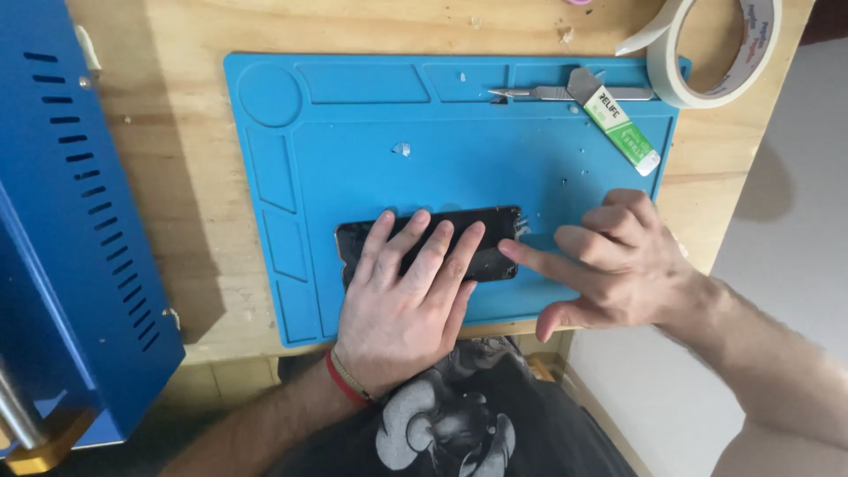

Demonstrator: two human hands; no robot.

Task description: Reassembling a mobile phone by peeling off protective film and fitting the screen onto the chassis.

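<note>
At the lower middle of the frame the left hand lies flat, fingers spread, pressing a dark phone onto the blue work mat; its grip is open. The right hand has its forefinger out at the phone's right end, other fingers curled around nothing. A scalpel, a green-and-white scraper and a tape roll sit at upper right on the wooden tabletop.

Left hand flat, fingers spread; right hand pointing.
</note>
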